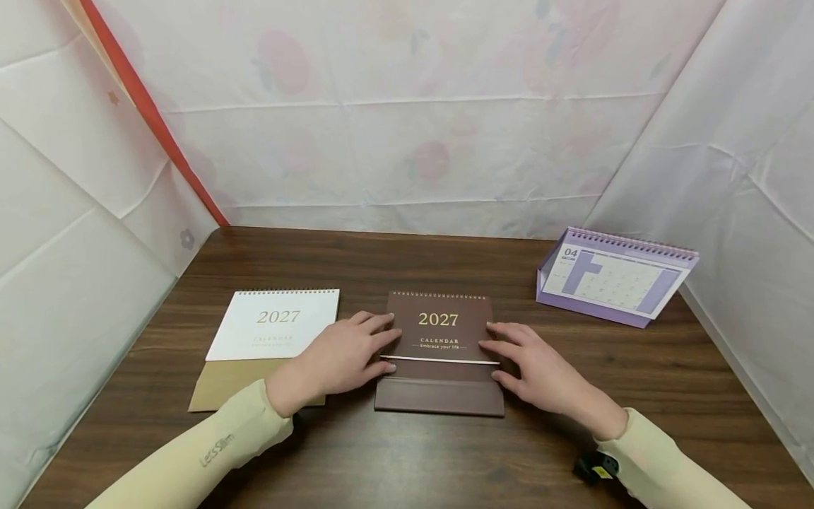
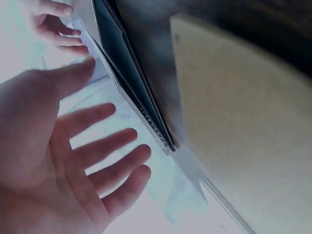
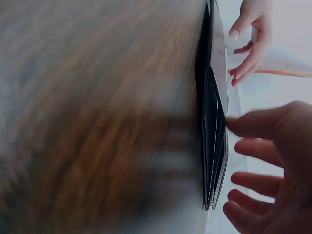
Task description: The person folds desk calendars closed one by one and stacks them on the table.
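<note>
A dark brown 2027 desk calendar (image 1: 439, 331) lies nearly flat on the table, its spiral binding at the far edge and its folded base toward me. My left hand (image 1: 346, 350) is at its left edge, fingers spread and loosely extended, the fingertips over or against that edge. On the opposite side my right hand (image 1: 540, 364) has its thumb and fingers at the right edge. In the right wrist view the right thumb (image 3: 258, 122) meets the edge of the calendar (image 3: 214, 131), whose base stands slightly apart from its pages. Neither hand curls round it.
To the left, a white 2027 calendar (image 1: 273, 325) with a tan base (image 1: 232, 382) lies nearly flat, partly behind my left hand. A purple calendar (image 1: 617, 279) stands propped up at the back right. White curtains (image 1: 407, 127) enclose the wooden table (image 1: 407, 258).
</note>
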Available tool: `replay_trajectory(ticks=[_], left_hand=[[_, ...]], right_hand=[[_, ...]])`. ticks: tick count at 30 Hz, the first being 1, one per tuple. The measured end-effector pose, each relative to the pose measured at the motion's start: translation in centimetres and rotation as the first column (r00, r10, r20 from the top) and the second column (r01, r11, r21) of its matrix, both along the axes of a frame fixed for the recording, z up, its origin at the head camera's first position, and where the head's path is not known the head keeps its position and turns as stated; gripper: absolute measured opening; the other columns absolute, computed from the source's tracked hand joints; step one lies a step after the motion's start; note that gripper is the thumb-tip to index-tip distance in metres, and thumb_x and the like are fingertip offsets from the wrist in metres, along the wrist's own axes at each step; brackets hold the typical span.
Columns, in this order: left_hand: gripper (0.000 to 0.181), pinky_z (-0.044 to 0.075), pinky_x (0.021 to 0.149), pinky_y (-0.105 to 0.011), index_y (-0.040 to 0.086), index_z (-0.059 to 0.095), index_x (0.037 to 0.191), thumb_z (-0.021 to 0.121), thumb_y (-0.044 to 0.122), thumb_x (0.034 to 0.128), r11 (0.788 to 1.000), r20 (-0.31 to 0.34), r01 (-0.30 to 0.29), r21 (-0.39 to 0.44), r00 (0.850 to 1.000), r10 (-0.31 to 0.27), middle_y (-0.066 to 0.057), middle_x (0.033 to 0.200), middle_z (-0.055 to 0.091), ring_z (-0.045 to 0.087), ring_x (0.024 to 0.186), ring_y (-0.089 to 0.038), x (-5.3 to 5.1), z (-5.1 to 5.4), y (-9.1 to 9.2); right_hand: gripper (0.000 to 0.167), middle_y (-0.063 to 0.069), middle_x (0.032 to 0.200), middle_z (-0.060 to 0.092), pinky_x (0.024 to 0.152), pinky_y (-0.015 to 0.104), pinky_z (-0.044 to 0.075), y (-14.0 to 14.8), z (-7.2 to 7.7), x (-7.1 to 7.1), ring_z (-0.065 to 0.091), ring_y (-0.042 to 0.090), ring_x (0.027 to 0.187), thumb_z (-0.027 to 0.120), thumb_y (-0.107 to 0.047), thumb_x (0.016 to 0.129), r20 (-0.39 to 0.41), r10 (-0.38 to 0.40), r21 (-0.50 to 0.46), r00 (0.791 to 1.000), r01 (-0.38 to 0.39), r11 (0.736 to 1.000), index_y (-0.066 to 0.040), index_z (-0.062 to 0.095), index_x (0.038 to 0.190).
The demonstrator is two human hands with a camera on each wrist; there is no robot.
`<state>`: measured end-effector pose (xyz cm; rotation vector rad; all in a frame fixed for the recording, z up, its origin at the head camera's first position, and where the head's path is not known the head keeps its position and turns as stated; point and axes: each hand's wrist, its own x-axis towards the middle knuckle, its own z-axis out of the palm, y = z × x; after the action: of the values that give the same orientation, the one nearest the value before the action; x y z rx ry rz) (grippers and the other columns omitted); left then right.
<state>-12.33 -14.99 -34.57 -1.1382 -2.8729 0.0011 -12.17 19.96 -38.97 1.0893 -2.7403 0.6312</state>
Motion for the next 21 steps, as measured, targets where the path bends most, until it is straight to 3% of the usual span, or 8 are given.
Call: replay_trajectory(ticks=[5,9,14,21], left_hand=[[0.062,0.041,0.104,-0.049,0.015,0.057,0.143,0.062,0.054,0.0944,0.992,0.017,0.104,-0.072,0.994,-0.103,-0.015,0.152,0.042,0.042,0.137,-0.033,0.4,-0.1,0.2],[0.067,0.034,0.110,-0.051,0.017,0.051,0.147,0.059,0.057,0.0947,0.986,0.054,0.131,-0.098,0.990,-0.127,-0.015,0.157,0.035,0.034,0.142,-0.036,0.6,-0.4,0.3],[0.076,0.024,0.113,-0.058,0.019,0.044,0.152,0.055,0.065,0.0925,0.984,0.098,0.123,-0.131,0.989,-0.111,-0.015,0.160,0.029,0.027,0.145,-0.038,0.9,-0.6,0.2],[0.088,0.019,0.113,-0.062,0.021,0.034,0.157,0.054,0.072,0.0880,0.982,0.201,0.073,-0.175,0.979,-0.037,-0.011,0.164,0.018,0.019,0.148,-0.039,1.1,-0.5,0.4]], right_hand=[[0.061,0.016,0.153,0.041,0.107,0.051,0.038,0.0,0.2,0.4,0.035,0.035,0.141,0.081,-0.029,0.085,0.067,0.078,0.054,0.995,-0.082,0.995,-0.013,0.060,0.139],[0.070,0.015,0.160,0.028,0.109,0.050,0.036,0.0,0.4,0.7,0.021,0.036,0.147,0.077,-0.039,0.087,0.146,0.112,0.121,0.983,-0.130,0.984,-0.016,0.050,0.148],[0.075,0.018,0.163,0.016,0.108,0.052,0.036,-0.3,0.5,0.9,0.011,0.041,0.149,0.071,-0.046,0.091,0.194,0.153,0.178,0.969,-0.188,0.966,-0.018,0.041,0.153],[0.084,0.019,0.165,0.007,0.110,0.053,0.033,-0.5,0.4,0.9,0.004,0.043,0.149,0.073,-0.050,0.087,0.247,0.184,0.205,0.951,-0.237,0.950,-0.021,0.035,0.156]])
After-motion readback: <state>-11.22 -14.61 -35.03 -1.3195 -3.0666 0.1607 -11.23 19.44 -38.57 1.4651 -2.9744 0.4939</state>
